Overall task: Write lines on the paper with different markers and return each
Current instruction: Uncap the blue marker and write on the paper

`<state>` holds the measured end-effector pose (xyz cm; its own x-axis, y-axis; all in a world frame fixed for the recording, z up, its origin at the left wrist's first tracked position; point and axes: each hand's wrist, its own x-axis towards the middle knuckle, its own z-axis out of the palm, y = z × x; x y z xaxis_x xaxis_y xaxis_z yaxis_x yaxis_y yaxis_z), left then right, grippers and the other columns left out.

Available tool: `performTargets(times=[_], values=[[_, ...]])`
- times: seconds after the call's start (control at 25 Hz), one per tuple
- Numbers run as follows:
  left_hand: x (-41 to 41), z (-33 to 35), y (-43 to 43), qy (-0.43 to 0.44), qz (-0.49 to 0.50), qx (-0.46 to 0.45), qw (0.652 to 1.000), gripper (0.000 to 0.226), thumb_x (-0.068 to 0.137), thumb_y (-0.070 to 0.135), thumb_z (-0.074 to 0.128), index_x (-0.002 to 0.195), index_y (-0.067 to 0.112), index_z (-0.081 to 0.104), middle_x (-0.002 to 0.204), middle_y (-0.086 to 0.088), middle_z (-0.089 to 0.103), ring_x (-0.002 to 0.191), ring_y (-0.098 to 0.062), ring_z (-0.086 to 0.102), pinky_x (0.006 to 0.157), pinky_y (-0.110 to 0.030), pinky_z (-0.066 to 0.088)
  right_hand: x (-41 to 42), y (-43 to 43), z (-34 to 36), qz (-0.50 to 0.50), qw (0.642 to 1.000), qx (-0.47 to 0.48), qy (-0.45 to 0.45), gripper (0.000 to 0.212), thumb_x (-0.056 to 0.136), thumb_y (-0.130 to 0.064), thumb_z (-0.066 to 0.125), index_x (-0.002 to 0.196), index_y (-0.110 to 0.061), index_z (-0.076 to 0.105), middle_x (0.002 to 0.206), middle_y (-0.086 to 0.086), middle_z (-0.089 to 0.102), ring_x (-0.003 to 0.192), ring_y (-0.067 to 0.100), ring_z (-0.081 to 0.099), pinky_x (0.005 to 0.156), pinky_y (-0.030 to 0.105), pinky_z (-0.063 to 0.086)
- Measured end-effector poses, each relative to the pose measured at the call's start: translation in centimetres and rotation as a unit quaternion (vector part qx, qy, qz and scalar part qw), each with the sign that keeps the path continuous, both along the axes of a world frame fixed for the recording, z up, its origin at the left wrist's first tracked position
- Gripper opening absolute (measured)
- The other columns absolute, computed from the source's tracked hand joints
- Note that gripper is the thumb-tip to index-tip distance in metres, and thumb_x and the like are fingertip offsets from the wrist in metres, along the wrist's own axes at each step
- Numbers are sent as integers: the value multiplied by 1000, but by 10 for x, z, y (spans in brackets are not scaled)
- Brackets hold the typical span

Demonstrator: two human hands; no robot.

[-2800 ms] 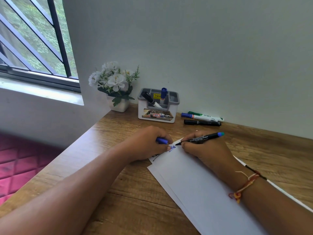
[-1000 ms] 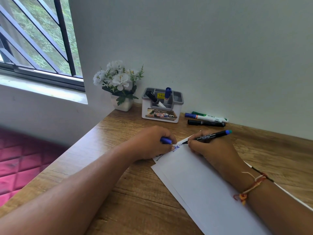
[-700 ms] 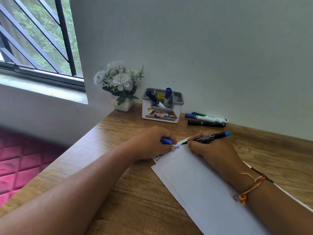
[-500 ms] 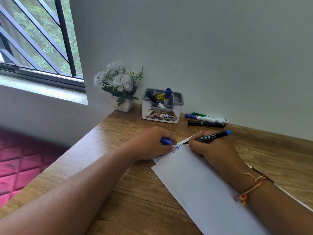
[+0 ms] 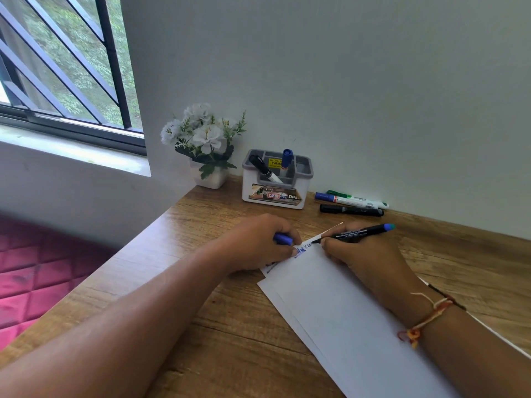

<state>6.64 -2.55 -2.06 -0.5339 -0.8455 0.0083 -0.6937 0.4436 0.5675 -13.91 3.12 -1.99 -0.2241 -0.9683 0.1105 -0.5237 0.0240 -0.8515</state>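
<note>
While the right hand writes, its fingers are closed around a slim black marker with a blue end, tip down on the far corner of the paper. Left hand rests curled on the sheet's near-left corner, pinning it; a blue cap is tucked in the closed fingers, probably this marker's. Short run of blue writing sits between the two hands, close to the top edge. Paper looks like two sheets stacked, slightly offset, lying diagonally on the wooden desk. Grey-and-white holder stands against the wall, well apart from the hands, with a black-capped marker and a blue-capped one upright in it. Three more markers lie just right of the holder, beside one another. Small pot of white flowers left of the holder. Judgement: writing step in hand, early in the task, most of the sheet blank. Next move likely calls for finishing the line, lifting the tip, seating the cap without smearing ink, then returning the marker toward the holder or the lying group.
</note>
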Motion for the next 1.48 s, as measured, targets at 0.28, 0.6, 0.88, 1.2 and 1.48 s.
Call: performTargets(times=[0.28,0.6,0.88,1.2,1.48], values=[[0,-1,-1,2,-2,2,1000,25,91,33,69,115,39,69,117,13,65,100,-8,58,91,-33,53,-1,-3,-2,0,1000,-2,14,8,81,-17,73,83,-22,79,72,-5,73,70,12,65,62,25,48],[0,-1,-1,9,-3,3,1000,25,91,33,69,115,38,70,117,13,66,101,-8,59,92,-34,53,-1,-4,-1,1,1000,-3,21,9,82,-16,71,76,-22,75,69,-5,70,66,13,62,60,26,48],[0,0,0,11,-5,3,1000,24,91,31,69,114,37,70,116,14,66,102,-8,58,93,-34,53,1,-1,1,-2,1000,-9,12,13,82,-16,69,70,-21,71,59,-6,66,58,10,59,57,26,45],[0,-2,-2,13,-2,1,1000,24,90,33,70,113,38,71,115,14,66,99,-7,59,92,-35,54,3,1,3,27,1000,7,8,10,82,-13,71,79,-20,77,65,-7,68,62,10,60,55,21,43],[0,-1,0,8,0,3,1000,25,91,32,69,115,38,69,118,13,65,103,-9,59,94,-35,53,-1,-2,1,-15,1000,-7,10,21,85,-16,68,65,-25,66,54,-11,60,58,9,55,54,22,38]])
